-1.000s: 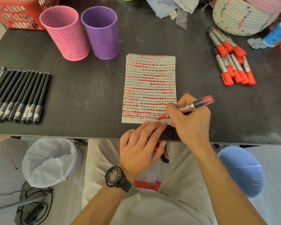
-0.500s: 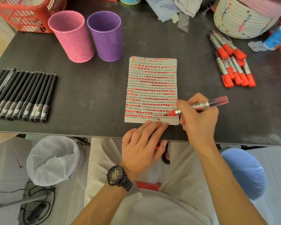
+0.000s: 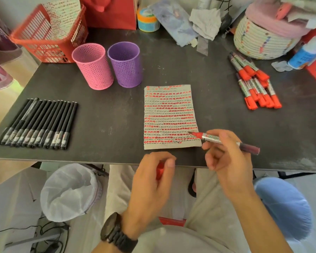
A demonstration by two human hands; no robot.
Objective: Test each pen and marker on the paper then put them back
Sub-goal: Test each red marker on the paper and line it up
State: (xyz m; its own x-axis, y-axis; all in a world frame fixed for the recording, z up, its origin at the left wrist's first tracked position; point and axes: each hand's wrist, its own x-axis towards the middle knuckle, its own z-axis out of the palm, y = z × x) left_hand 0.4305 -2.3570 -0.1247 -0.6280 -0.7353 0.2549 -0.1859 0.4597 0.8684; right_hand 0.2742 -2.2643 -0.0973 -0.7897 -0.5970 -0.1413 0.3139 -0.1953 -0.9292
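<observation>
A sheet of paper (image 3: pixel 170 115) covered in rows of red and black marks lies on the dark table (image 3: pixel 108 110). My right hand (image 3: pixel 226 157) grips an uncapped red marker (image 3: pixel 224 141), whose tip hovers over the paper's lower right corner. My left hand (image 3: pixel 153 181) is off the paper at the table's front edge, fingers curled round the red cap (image 3: pixel 160 172). A row of black pens (image 3: pixel 38 125) lies at the left. Red markers (image 3: pixel 254 83) lie in a pile at the right.
A pink cup (image 3: pixel 93 66) and a purple cup (image 3: pixel 125 63) stand behind the paper. A red basket (image 3: pixel 47 35) is at the back left, a woven basket (image 3: pixel 263 39) at the back right. A bin with a white liner (image 3: pixel 69 192) sits below the table.
My right hand lifted the marker from the paper and drew it back to the right. My left hand left the paper's bottom edge and curled round the red cap.
</observation>
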